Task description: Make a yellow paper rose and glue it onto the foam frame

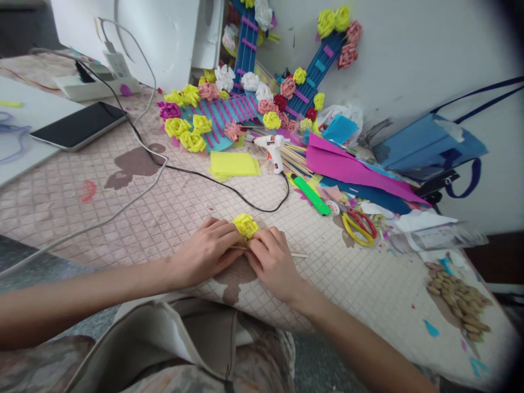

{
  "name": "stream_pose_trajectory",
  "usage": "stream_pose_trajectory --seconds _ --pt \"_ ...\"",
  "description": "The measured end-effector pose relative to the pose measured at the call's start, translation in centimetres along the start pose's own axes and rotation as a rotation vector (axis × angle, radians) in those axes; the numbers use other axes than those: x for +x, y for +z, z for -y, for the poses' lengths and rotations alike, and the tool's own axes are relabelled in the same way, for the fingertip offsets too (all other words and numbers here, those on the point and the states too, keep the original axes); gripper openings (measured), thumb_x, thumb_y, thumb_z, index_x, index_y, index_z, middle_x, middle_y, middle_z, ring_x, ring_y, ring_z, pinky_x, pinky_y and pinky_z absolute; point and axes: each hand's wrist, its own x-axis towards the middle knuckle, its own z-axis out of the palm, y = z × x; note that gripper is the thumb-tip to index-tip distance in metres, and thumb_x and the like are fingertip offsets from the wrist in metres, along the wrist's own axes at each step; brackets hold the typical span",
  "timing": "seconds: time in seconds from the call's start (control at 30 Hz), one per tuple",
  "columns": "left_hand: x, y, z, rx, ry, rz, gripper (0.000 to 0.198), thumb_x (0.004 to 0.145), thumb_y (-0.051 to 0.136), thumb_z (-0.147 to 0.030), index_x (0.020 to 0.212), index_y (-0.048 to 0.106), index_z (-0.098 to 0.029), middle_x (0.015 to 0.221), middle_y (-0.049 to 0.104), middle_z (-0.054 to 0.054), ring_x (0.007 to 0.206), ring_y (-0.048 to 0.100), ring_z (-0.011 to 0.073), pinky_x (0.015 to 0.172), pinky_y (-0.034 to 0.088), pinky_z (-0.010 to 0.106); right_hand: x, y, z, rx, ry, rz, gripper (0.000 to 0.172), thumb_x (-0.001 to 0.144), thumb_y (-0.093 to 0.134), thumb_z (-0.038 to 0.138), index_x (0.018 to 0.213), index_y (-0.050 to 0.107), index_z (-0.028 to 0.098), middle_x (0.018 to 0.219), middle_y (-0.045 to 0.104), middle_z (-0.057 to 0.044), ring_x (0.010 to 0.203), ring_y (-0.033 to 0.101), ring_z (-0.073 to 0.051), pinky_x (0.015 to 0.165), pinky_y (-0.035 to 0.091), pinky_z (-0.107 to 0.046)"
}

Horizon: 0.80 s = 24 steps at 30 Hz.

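Observation:
Between my hands, near the table's front edge, is a yellow paper flower (pixel 245 225). A thin wooden stick (pixel 298 255) runs under my fingers, its bare end poking out to the right. My left hand (pixel 213 245) has its fingers bent and pressed together at the flower's left side. Pinching at the lower right of the flower is my right hand (pixel 272 259), with the stick passing beneath it. My fingers cover the flower's base and most of the stick, so how the two meet is hidden.
A white glue gun (pixel 272 148) with a black cord lies beyond my hands, beside yellow paper sheets (pixel 234 164). Rightward are a green cutter (pixel 311 195), scissors (pixel 359 226) and a peanut pile (pixel 458 300). Flower-covered blue panels (pixel 229 117) stand behind; a phone (pixel 79 125) lies left.

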Motion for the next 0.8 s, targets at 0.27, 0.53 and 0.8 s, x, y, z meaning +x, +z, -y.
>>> stream_pose_trajectory --seconds 0.27,0.53,0.8 --pt "0.0 0.14 0.08 0.021 -0.012 0.046 0.017 0.094 0.044 -0.024 0.085 0.057 -0.016 0.088 0.059 0.004 0.084 0.053 0.0184 0.075 0.037 0.032 -0.18 0.19 -0.09 0.014 -0.002 -0.05 0.017 0.092 0.048 0.023 0.081 0.059 0.018 0.091 0.059 -0.008 0.088 0.046 -0.022 0.078 0.041 -0.038" --pt "0.0 0.17 0.22 -0.033 -0.026 0.037 0.014 0.092 0.046 -0.022 0.087 0.057 -0.016 0.087 0.059 0.003 0.084 0.053 0.0182 0.075 0.036 0.031 -0.79 0.26 0.1 0.064 -0.08 -0.196 0.008 0.087 0.055 0.017 0.089 0.063 0.018 0.092 0.06 -0.006 0.09 0.049 -0.02 0.082 0.041 -0.036" --pt "0.09 0.01 0.05 -0.039 -0.033 0.042 0.014 0.092 0.046 -0.021 0.088 0.058 -0.016 0.088 0.06 0.003 0.084 0.053 0.0179 0.075 0.036 0.032 -0.65 0.71 -0.03 0.015 -0.064 -0.169 0.013 0.089 0.051 0.017 0.088 0.064 0.018 0.094 0.061 -0.006 0.091 0.05 -0.018 0.083 0.04 -0.035"
